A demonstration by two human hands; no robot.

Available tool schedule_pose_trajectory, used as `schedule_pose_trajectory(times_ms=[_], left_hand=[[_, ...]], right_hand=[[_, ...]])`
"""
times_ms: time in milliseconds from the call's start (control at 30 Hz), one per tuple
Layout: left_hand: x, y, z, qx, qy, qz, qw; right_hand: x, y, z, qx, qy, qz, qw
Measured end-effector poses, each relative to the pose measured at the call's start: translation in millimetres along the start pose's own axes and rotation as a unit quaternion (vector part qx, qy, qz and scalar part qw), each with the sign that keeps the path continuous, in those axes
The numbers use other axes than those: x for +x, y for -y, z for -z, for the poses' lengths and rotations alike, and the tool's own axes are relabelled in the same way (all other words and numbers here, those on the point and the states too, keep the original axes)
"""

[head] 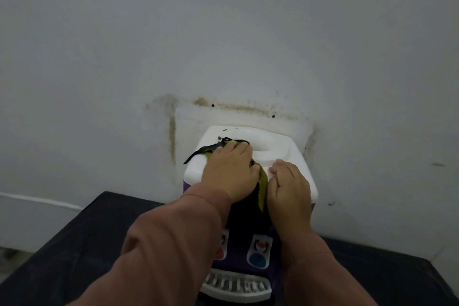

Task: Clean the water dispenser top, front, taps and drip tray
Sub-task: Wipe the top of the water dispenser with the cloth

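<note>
Rust-brown sleeves (161, 243) reach in from six o'clock. The water dispenser (285, 154), a smooth white moulded top over a purple front, stands at centre on a matte black table (62, 256). The left hand (229, 171) lies flat, fingers straight, pressing a yellow-green, black-edged cloth (262, 181) onto the top at nine o'clock. The right hand (289, 189) rests relaxed at four o'clock, holding nothing. Behind is a white wall (223, 32) with brown stains (172, 131).
</note>
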State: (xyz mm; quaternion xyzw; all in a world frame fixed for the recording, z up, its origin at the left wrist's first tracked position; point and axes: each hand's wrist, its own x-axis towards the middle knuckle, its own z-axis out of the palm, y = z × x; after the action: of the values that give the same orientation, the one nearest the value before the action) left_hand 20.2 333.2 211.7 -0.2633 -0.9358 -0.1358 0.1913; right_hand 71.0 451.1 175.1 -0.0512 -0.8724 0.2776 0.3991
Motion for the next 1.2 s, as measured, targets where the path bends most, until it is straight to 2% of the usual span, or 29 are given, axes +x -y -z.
schedule_pose_trajectory(times_ms=[100, 300, 400, 467, 600, 667, 733, 833, 933, 1033, 1133, 1200], left_hand=[[-19, 9, 4, -0.013, -0.001, -0.039, 0.999], [-31, 31, 10, -0.015, -0.009, 0.086, 0.996], [-14, 31, 8, 0.004, 0.008, 0.108, 0.994], [-11, 26, 6, 0.012, -0.005, 0.100, 0.995], [-33, 10, 0, -0.028, -0.044, -0.006, 0.999], [-47, 9, -1, -0.055, -0.052, -0.032, 0.997], [-51, 18, -2, -0.060, -0.062, -0.022, 0.996], [-42, 34, 1, -0.052, -0.076, 0.041, 0.995], [-21, 37, 0, -0.028, -0.047, 0.098, 0.994], [-19, 31, -4, 0.004, -0.061, 0.084, 0.995], [-38, 35, -3, -0.023, -0.070, 0.037, 0.997], [-41, 43, -2, -0.040, -0.054, 0.049, 0.997]], right_hand=[[-1, -2, -1, -0.009, 0.004, 0.000, 1.000], [-1, -5, 1, -0.006, 0.004, 0.005, 1.000], [0, -3, 0, -0.003, -0.003, 0.002, 1.000], [-1, -2, -1, -0.004, -0.012, 0.001, 1.000], [-1, -1, -4, -0.008, -0.020, 0.004, 1.000], [-2, -1, -3, -0.015, -0.017, 0.007, 1.000], [-3, -3, -2, -0.014, -0.013, 0.012, 1.000], [0, -3, 2, -0.011, 0.008, 0.008, 1.000], [17, 2, 5, -0.081, 0.056, 0.009, 0.995], [33, 17, 0, -0.136, 0.071, 0.026, 0.988], [31, 23, -12, -0.146, 0.053, 0.075, 0.985], [28, 20, -16, -0.145, 0.048, 0.081, 0.985]])
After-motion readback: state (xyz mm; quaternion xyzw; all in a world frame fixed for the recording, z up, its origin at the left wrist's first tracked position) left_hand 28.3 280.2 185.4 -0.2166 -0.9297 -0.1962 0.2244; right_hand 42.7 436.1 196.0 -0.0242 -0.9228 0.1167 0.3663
